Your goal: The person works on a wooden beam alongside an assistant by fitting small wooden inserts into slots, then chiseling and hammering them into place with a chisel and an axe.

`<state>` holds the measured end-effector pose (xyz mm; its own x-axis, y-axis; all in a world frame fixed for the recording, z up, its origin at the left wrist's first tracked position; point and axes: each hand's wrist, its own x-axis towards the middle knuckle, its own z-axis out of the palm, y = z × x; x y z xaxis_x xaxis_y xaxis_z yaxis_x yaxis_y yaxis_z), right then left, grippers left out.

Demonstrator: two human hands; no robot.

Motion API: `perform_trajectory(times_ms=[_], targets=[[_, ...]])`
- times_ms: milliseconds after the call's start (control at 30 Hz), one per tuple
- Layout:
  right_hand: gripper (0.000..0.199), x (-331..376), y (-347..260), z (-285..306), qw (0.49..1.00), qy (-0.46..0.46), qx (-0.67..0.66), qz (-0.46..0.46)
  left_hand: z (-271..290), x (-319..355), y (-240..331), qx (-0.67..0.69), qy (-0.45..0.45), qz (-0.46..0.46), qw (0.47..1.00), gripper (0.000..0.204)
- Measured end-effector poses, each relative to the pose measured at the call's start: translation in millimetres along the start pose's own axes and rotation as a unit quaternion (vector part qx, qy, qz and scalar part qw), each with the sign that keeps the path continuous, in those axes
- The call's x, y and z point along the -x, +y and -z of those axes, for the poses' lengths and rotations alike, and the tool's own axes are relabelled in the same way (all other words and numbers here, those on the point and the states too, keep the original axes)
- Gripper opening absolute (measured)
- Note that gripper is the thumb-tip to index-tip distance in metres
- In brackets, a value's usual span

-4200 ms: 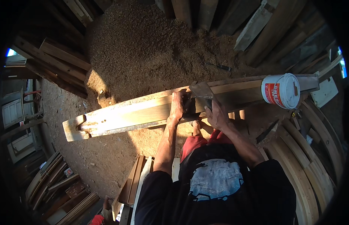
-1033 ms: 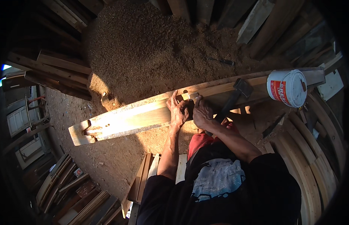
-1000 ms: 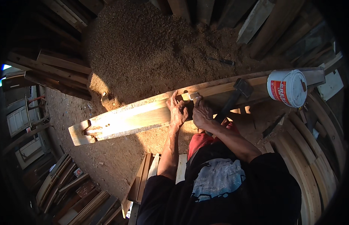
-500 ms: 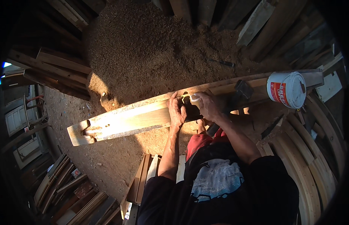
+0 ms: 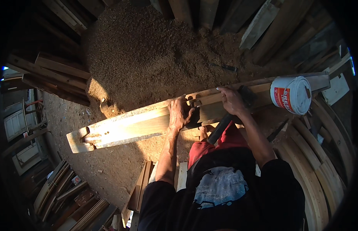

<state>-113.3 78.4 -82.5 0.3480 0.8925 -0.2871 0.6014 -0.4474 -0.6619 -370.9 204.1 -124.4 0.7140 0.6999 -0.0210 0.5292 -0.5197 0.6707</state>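
A long pale wooden plank (image 5: 136, 125) lies across the middle, over a sawdust floor. My left hand (image 5: 178, 114) rests on it with fingers spread, thumb beside a dark notch (image 5: 193, 120) and a small metal piece (image 5: 194, 103). My right hand (image 5: 231, 101) lies over a dark hammer (image 5: 220, 128) just below its head, which sits on the plank; the handle slants down toward my red shorts. Whether the fingers close around the hammer is hidden.
A white bucket with a red label (image 5: 290, 94) stands on the plank's right end. A sawdust heap (image 5: 148, 54) rises behind. Planks lean at the back and left (image 5: 52, 73), curved wooden strips (image 5: 321, 161) lie at right, and boards (image 5: 142, 188) sit below.
My right hand has moved right, away from the left hand and the small piece, onto the hammer. The left hand stays on the plank.
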Motion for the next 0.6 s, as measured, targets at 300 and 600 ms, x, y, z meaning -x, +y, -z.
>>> perform_trajectory(times_ms=[300, 600], targets=[[0.051, -97, 58, -15, 0.948, -0.176, 0.245, -0.098, -21, 2, -12, -0.032, -0.034, 0.014, 0.999, 0.038], [0.032, -143, 89, -57, 0.869, -0.420, 0.260, 0.040, -21, -3, 1, 0.002, -0.048, 0.066, 0.997, 0.040]])
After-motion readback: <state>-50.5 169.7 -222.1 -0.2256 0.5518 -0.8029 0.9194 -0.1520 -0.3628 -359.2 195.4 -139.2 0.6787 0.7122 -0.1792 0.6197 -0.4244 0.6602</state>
